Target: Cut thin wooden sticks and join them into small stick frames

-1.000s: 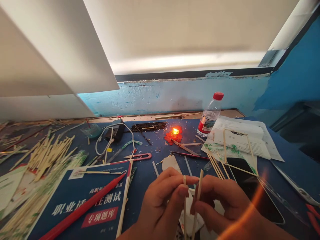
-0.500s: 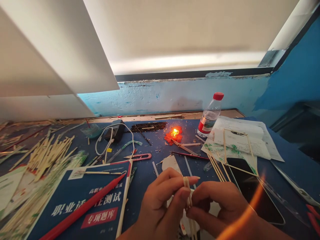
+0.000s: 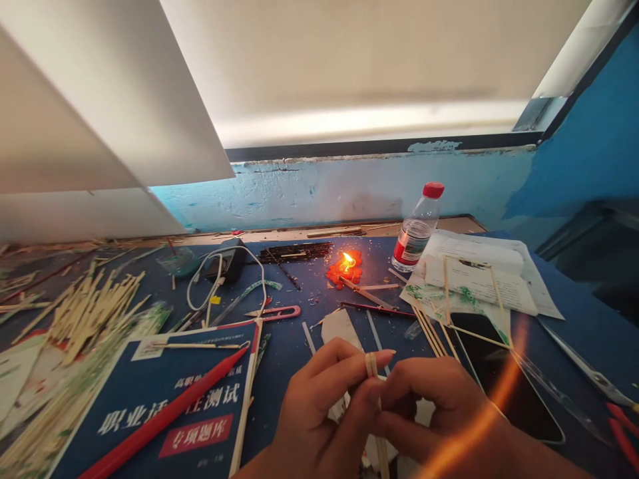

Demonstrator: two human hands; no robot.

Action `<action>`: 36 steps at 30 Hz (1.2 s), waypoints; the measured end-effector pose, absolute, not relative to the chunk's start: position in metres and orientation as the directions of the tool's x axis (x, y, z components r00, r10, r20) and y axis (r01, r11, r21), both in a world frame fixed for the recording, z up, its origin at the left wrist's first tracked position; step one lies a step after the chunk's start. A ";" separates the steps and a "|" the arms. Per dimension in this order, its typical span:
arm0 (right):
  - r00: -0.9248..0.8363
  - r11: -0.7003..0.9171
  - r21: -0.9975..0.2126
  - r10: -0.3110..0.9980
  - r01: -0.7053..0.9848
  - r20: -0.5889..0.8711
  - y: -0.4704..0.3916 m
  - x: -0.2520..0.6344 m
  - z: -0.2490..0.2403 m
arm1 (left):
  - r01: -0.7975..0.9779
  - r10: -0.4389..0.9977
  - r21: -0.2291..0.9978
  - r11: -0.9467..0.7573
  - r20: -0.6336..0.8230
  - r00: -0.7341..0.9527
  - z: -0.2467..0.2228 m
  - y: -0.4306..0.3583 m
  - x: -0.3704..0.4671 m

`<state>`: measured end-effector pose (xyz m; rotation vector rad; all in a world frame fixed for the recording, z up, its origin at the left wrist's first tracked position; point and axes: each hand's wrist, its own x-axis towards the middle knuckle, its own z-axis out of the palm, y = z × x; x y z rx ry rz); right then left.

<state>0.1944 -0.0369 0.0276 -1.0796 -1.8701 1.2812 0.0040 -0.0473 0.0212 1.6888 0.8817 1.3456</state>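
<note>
Brought together since a second ago, when a gap was seen between them, two slender, pale wooden sticks (image 3: pixel 371 364) are now held side by side, nearly upright, low in the centre of the view. Their upper ends are pinched between the thumb and bent forefinger of the left hand (image 3: pixel 324 412); lower down, they are gripped by the thumb and forefinger of the right hand (image 3: pixel 439 406). The hands are set close together.

The step in hand is judged to be the matching of the two sticks, tips level and lengths flush. For this, a steady pinch above and small adjustments from below seem to be called for.

Beneath the hands, a pale scrap of paper (image 3: pixel 342 329) is partly covered. To the right, a squarish frame of thin pale sticks (image 3: pixel 479 336) is seen overlapping a black smartphone (image 3: pixel 514 386). To the left, a long, tapered red tool (image 3: pixel 170 412) is laid across a dark-blue book with white lettering (image 3: pixel 124 392). Farther back on the dark-blue surface (image 3: pixel 292 352), a lit, red, flower-shaped candle (image 3: pixel 344 271) is placed near a clear plastic bottle with a red cap (image 3: pixel 415 233).

The sticks' lower ends are lost at the bottom edge, and most right-hand fingertips are hidden. Whether the sticks are bonded cannot be told. The right wrist is blurred by an orange streak of glare (image 3: pixel 474 432).
</note>
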 end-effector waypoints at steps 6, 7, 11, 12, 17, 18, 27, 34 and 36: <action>-0.491 0.152 -0.950 0.871 0.274 -0.003 -0.035 0.195 0.029 | 0.072 0.828 0.842 -0.534 0.504 0.245 0.016 -0.042 0.003; -0.491 0.142 -0.950 0.871 0.276 -0.012 -0.034 0.195 0.029 | 0.080 0.827 0.840 -0.537 0.505 0.246 0.016 -0.041 0.003; -0.493 0.145 -0.948 0.870 0.283 -0.014 -0.034 0.196 0.029 | 0.095 0.849 0.857 -0.507 0.477 0.226 0.017 -0.042 0.005; -0.494 0.154 -0.948 0.870 0.280 -0.005 -0.034 0.195 0.028 | 0.096 0.860 0.866 -0.490 0.462 0.217 0.018 -0.043 0.005; -0.477 0.252 -0.935 0.873 0.251 0.107 -0.035 0.194 0.021 | 0.064 0.876 0.889 -0.453 0.431 0.217 0.019 -0.045 0.006; -0.479 0.270 -0.930 0.869 0.248 0.125 -0.035 0.194 0.019 | 0.048 0.876 0.893 -0.447 0.426 0.227 0.019 -0.044 0.006; -0.508 0.263 -0.936 0.854 0.233 0.114 -0.032 0.199 0.009 | 0.010 0.917 0.955 -0.296 0.281 0.284 0.020 -0.039 0.002; -0.545 0.161 -0.920 0.836 0.356 -0.065 -0.029 0.199 0.002 | 0.013 0.974 0.984 -0.176 0.172 0.147 0.021 -0.035 0.004; -0.575 0.111 -0.919 0.806 0.378 -0.139 -0.026 0.199 0.002 | -0.017 0.988 0.991 -0.132 0.133 0.082 0.019 -0.032 0.002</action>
